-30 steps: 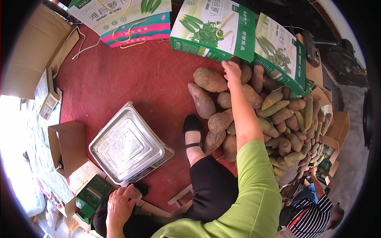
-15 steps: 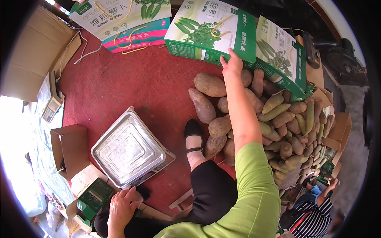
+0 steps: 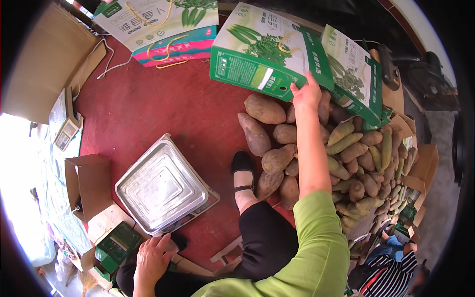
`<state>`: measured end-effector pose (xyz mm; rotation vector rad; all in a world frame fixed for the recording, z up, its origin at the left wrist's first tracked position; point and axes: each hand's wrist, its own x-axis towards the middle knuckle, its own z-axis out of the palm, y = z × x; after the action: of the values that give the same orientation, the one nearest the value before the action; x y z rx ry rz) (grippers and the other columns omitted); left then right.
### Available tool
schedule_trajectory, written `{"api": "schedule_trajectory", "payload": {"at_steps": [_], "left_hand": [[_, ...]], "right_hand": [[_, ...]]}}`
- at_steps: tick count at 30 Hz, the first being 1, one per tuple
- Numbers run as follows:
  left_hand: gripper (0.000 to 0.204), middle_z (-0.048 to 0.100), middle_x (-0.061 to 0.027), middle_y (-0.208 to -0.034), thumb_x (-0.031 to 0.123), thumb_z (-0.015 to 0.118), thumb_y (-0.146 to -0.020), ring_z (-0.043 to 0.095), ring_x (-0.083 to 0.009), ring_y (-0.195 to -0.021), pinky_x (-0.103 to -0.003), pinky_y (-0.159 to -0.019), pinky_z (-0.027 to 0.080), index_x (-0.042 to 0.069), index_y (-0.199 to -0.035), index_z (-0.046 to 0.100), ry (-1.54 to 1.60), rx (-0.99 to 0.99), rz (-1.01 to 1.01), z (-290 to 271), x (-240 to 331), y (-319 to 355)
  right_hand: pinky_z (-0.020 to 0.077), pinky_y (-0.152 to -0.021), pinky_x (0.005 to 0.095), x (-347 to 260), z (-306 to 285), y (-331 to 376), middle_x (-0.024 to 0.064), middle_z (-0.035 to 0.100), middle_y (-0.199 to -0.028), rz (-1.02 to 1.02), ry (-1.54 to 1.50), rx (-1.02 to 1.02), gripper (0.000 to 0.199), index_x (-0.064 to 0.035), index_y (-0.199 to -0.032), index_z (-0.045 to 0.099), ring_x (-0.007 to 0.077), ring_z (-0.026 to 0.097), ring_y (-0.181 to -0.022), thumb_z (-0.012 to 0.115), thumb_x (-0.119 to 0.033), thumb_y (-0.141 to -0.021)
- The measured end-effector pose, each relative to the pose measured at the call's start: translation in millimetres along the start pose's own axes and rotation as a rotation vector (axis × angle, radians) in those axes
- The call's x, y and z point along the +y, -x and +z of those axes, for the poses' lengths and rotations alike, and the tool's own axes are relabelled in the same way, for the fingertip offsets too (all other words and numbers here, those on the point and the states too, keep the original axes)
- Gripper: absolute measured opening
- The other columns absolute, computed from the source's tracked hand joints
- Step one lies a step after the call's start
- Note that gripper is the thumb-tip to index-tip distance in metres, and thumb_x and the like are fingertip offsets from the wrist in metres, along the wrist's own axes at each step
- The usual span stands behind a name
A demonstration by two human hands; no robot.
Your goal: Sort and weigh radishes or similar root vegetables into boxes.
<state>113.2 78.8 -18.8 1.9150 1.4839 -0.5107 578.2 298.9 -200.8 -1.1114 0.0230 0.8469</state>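
My right hand point(image 3: 308, 94) reaches far forward and grips the lower right corner of a green and white carton point(image 3: 267, 44) with a yellow cord handle and pictures of green radishes. The carton leans, its green bottom side towards me. Just under it begins a pile of soil-covered root vegetables point(image 3: 277, 158), some long and green like radishes. My left hand point(image 3: 152, 257) lies over my left knee with its fingers loosely spread, nothing in it. Ahead of that hand stands a scale with a bare metal tray point(image 3: 163, 183).
A similar carton point(image 3: 349, 69) leans at the right. Others point(image 3: 158, 24) stand at far left, over a pink and teal box point(image 3: 173, 49). Brown boxes point(image 3: 88, 185) and a green package point(image 3: 118, 245) line the left. A person in a striped shirt point(image 3: 391, 267) is at lower right.
The gripped carton has tipped and come slightly nearer and to the right, showing more of its green side. My right hand has moved right and back with it. My left hand stays put.
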Motion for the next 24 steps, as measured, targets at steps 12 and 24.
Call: {"api": "schedule_trajectory", "payload": {"at_steps": [12, 24], "left_hand": [[0.047, 0.059, -0.013, -0.101, 0.02, 0.063, -0.075, 0.056, -0.0316, -0.097, -0.042, -0.086, 0.043, 0.008, -0.12, 0.053, 0.015, 0.098, 0.054, -6.0, -4.7, 30.9], [0.042, 0.06, -0.0133, -0.095, 0.028, 0.064, -0.078, 0.059, -0.0314, -0.093, -0.042, -0.081, 0.046, 0.011, -0.115, 0.056, 0.03, 0.254, 0.039, 13.3, -35.4, 73.3]], "right_hand": [[0.0418, -0.051, 0.0313, -46.4, -29.4, 63.2, -0.0002, 0.059, -0.103, 0.033, 0.032, -0.128, 0.022, -0.0149, -0.106, 0.054, 0.0161, 0.055, -0.086, 0.059, -0.013, -0.085], [0.0412, -0.042, 0.0221, -119.5, -34.4, 236.2, 0.0013, 0.058, -0.108, -0.091, 0.338, -0.372, 0.029, -0.0098, -0.115, 0.052, 0.0107, 0.056, -0.088, 0.056, -0.013, -0.086]]}}
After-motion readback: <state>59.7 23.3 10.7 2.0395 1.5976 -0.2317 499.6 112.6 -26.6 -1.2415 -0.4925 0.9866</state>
